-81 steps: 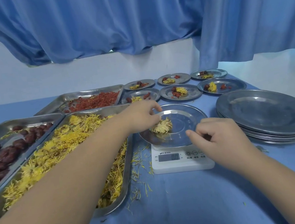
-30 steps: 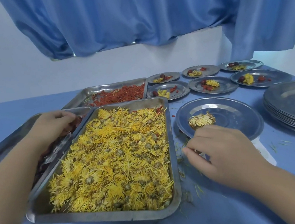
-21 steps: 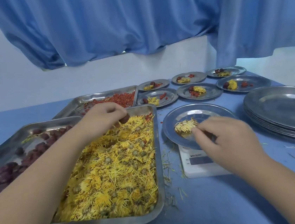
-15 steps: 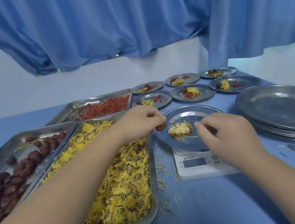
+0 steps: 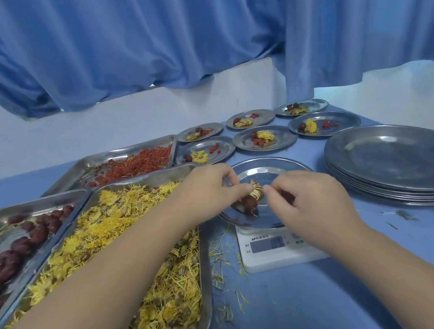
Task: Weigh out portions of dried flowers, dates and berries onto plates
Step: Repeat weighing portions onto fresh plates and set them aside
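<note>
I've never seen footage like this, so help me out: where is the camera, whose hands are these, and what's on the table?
No machine here: a person wears the camera on the head, looking down at their own hands. On the blue table, trays hold yellow dried flowers, dates and red berries. Beside them are six filled plates, a stack of plates and a scale carrying a plate with a flower and a date. The left hand touches the flower; its grip is unclear. The right hand curls round something dark red.
</note>
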